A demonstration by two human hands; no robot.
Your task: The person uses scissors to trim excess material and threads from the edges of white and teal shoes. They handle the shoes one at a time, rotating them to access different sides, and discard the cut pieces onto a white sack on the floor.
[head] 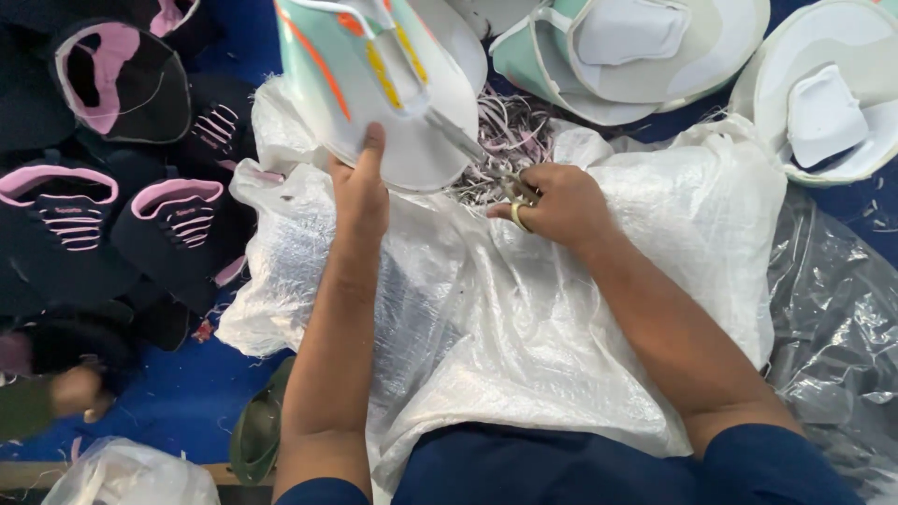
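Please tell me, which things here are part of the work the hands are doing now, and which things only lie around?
In use:
- left hand holding the mint and white shoe upper
- right hand with scissors at its edge
- trimmed strips on the white woven sack

Lying about:
- black and pink uppers
- other pale uppers
- clear plastic sheet
- green sandal

Mint shoe upper (374, 84) (orange, yellow stripes), black-pink uppers (122, 79), white sack (524, 309)

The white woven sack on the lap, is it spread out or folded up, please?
Spread out: the white woven sack lies open across the lap, with trimmed scraps piled on it.
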